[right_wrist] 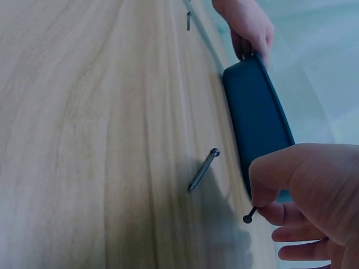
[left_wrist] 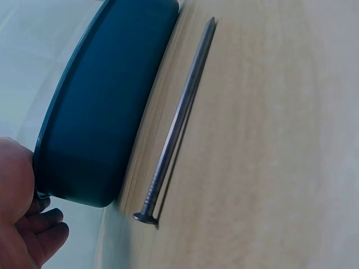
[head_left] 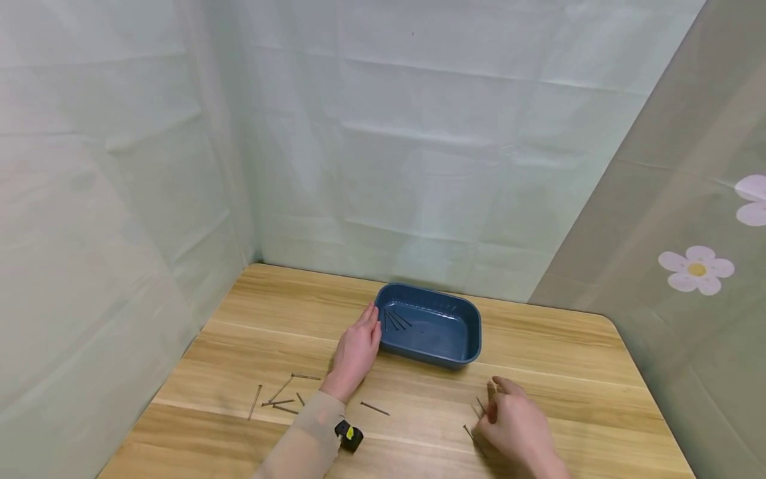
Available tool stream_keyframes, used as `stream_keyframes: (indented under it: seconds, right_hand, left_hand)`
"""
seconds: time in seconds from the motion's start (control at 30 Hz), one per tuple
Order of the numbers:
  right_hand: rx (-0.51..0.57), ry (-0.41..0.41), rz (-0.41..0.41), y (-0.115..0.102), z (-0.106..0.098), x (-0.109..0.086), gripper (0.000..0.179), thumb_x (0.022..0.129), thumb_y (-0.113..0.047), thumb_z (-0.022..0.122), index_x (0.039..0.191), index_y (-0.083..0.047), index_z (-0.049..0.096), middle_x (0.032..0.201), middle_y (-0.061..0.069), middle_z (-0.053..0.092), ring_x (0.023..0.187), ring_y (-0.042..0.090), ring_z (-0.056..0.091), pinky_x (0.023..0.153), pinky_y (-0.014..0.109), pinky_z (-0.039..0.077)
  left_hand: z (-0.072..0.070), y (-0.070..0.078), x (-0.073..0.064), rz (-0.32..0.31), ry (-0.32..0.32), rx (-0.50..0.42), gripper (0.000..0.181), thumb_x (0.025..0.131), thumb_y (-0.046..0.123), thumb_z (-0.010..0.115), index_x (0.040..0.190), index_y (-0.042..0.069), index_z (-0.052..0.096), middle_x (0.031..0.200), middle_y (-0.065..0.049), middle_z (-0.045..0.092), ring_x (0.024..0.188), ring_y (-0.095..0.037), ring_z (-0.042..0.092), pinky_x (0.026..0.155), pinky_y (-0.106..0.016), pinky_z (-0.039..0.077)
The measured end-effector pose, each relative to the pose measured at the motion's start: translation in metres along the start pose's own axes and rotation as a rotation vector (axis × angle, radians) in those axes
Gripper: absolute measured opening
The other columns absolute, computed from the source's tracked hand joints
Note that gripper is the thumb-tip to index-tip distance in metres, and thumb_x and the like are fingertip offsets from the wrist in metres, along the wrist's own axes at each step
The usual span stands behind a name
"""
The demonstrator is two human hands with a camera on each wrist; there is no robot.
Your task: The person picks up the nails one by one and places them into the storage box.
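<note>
The right hand [head_left: 517,422] grasps a nail [right_wrist: 247,218] between thumb and forefinger, above the desk [head_left: 568,372] and to the near right of a blue bin [head_left: 427,362]; its other fingers lie loosely apart. The gripped nail's head juts out of the pinch, and in the head view the exposed length slants away from the person and leftward; the tip is hidden by the hand. Just beside that hand, a second nail [right_wrist: 202,170] lies on the desk, its long axis oblique, head toward the far left and the other end toward the near right. The left hand [head_left: 356,346] rests against the bin's left end, its fingers extended along the wall rather than clenched. The bin stands upright, opening up, its long axis running left to right with the right end slightly nearer the person. Inside, toward the left, four dark nails [head_left: 397,320] fan out, spreading toward the near side; which ends carry the heads I cannot tell. Near the left forearm, a lone nail [head_left: 375,408] points its tip rightward and slightly nearer, head to the left. Left of the forearm lies a loose scatter of nails [head_left: 278,402], some crosswise, one [head_left: 255,402] running nearly front to back.
</note>
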State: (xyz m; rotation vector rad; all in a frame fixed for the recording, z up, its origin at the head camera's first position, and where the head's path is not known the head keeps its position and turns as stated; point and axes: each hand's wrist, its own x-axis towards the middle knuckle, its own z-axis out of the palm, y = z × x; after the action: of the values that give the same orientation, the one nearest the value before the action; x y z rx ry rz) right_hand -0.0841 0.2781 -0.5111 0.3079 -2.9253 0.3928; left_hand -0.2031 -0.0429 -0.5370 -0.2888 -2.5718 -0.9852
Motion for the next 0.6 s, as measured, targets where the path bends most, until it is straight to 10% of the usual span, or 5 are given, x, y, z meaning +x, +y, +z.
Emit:
stream_keyframes:
  seconds: [0.6]
  right_hand:
    - [0.012, 0.194, -0.108, -0.008, -0.021, 0.022, 0.023, 0.07, -0.007, 0.077, 0.065, -0.023, 0.062, 0.121, 0.013, 0.075, 0.113, 0.039, 0.071, 0.072, 0.047, 0.061]
  left_hand:
    - [0.006, 0.006, -0.002, 0.021, 0.014, 0.019, 0.039, 0.108, 0.011, 0.063, 0.142, -0.008, 0.063, 0.153, -0.022, 0.057, 0.134, -0.038, 0.06, 0.099, -0.05, 0.057]
